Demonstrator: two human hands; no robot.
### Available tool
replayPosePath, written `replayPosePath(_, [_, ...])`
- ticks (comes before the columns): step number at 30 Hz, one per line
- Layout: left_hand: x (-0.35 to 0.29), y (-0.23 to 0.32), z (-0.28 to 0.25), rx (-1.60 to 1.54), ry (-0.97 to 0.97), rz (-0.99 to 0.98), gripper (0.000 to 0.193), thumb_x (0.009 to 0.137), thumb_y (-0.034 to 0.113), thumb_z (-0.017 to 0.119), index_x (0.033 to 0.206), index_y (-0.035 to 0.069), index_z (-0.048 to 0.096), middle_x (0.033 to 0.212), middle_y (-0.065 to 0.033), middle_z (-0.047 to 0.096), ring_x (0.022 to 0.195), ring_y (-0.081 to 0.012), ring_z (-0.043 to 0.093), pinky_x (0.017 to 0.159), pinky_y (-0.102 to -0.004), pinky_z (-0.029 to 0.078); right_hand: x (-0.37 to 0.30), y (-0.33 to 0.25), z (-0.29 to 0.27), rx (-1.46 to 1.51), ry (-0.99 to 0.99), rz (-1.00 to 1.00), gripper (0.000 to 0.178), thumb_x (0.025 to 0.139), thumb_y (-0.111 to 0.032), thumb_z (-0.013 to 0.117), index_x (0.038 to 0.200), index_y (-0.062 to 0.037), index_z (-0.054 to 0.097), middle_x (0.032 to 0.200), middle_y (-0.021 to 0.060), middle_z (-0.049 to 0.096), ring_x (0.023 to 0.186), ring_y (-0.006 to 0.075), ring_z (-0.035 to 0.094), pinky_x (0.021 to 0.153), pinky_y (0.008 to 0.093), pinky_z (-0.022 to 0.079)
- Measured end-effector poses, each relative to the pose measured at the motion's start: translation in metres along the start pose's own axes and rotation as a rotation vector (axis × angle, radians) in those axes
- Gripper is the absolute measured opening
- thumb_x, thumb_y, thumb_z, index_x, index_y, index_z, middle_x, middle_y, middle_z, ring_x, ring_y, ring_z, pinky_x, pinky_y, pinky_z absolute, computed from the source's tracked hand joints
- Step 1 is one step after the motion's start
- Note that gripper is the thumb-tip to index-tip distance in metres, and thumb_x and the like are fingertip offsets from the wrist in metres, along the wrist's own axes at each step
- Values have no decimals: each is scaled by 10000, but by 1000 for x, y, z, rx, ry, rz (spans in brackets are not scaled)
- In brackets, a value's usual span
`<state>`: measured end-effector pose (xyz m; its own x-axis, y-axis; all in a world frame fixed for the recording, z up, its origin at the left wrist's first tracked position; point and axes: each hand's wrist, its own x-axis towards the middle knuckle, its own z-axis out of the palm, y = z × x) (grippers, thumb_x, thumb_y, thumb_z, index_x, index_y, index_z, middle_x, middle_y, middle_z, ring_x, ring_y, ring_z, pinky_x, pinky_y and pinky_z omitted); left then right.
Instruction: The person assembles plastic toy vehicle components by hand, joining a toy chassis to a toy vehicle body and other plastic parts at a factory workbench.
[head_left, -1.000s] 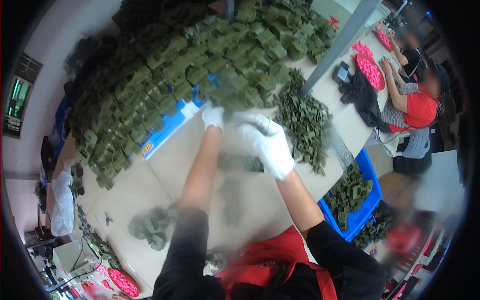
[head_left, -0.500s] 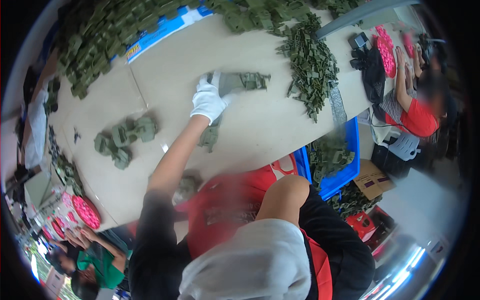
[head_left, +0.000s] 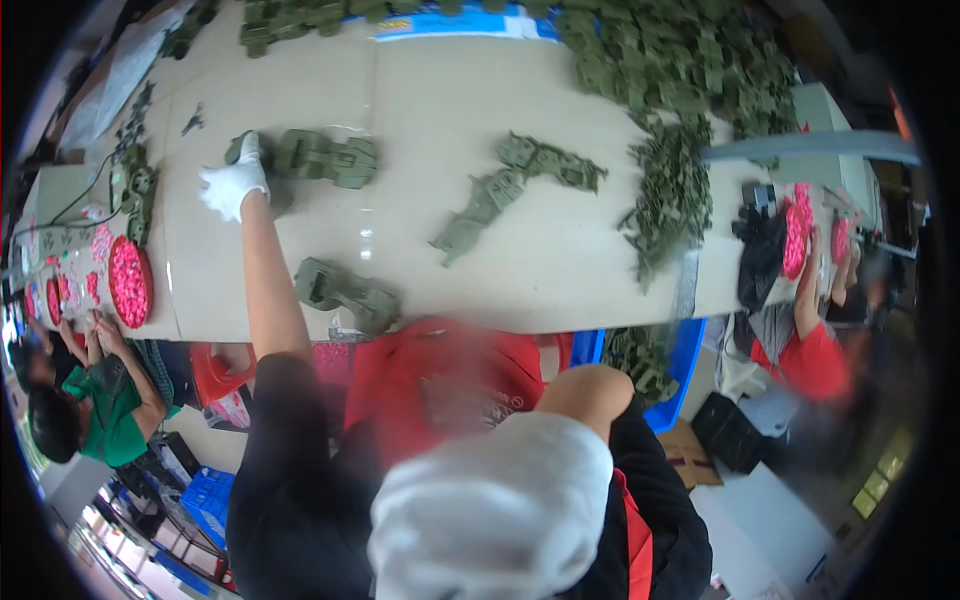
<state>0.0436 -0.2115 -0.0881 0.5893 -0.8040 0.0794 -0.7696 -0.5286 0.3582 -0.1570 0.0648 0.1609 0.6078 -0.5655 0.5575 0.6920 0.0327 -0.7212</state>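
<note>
My left hand (head_left: 238, 188), in a white glove, reaches out over the table's left part. Its fingers are around an olive-green moulded plastic part (head_left: 236, 150), mostly hidden by the glove. Right beside it lie joined-looking green plastic parts (head_left: 326, 158). Nearer to me, another green plastic part (head_left: 346, 295) rests by the table edge. At mid-table, angled green plastic pieces (head_left: 490, 205) lie end to end. My right hand (head_left: 490, 510), also white-gloved, is raised very close to the camera, blurred; its fingers cannot be made out.
Heaps of green parts (head_left: 680, 65) line the far side, with a pile of small green pieces (head_left: 670, 190) at right. A blue bin (head_left: 685, 370) stands below the table edge. People work at both sides near red trays (head_left: 148, 285) of pink pieces.
My left hand has let go of the green pieces at mid-table and moved left onto the other green parts. The view has turned. My right hand stays raised near the camera.
</note>
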Motion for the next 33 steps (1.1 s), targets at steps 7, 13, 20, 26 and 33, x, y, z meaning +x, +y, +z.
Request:
replayPosePath(7, [61,-95,38,-826,-636,-175,374,698,111,793,1015,-51,677,969,-131,690,855,-231,660,796,-354,536,-58,57,1,-616,675,533,146,897,-84,602,1027,-105,664,952,105,655,788,260,662,705,343,538])
replayPosePath(13, [-52,-66,-66,-1163,-747,67,809,705,89,828,1338,-85,357,1115,-143,585,964,-219,620,868,-324,505,-66,97,-18,-983,1159,743,522,839,-338,701,1270,-86,549,1184,200,609,1037,351,628,884,424,503])
replayPosePath(20, [-177,-37,-111,-1288,-1395,53,917,727,171,820,1459,5,293,1276,-141,533,1113,-216,550,959,-347,448,-77,115,-62,-460,1330,414,848,792,-234,764,1461,-3,297,1340,212,513,1242,313,506,1038,367,412])
replayPosePath(26, [-209,-34,-114,-1071,-1562,294,848,755,137,804,1444,19,324,1275,-119,551,1096,-198,575,931,-347,485,-131,107,-35,-824,1228,538,665,805,-215,732,1390,-55,462,1385,210,498,1269,295,504,1018,366,431])
replayPosePath(33, [-199,-7,-161,-331,-1798,904,805,612,42,788,1365,24,501,1247,-152,580,1116,-205,564,975,-308,447,-128,14,-17,-1773,516,936,750,747,-288,685,1426,-104,426,1045,188,664,943,329,640,810,397,520])
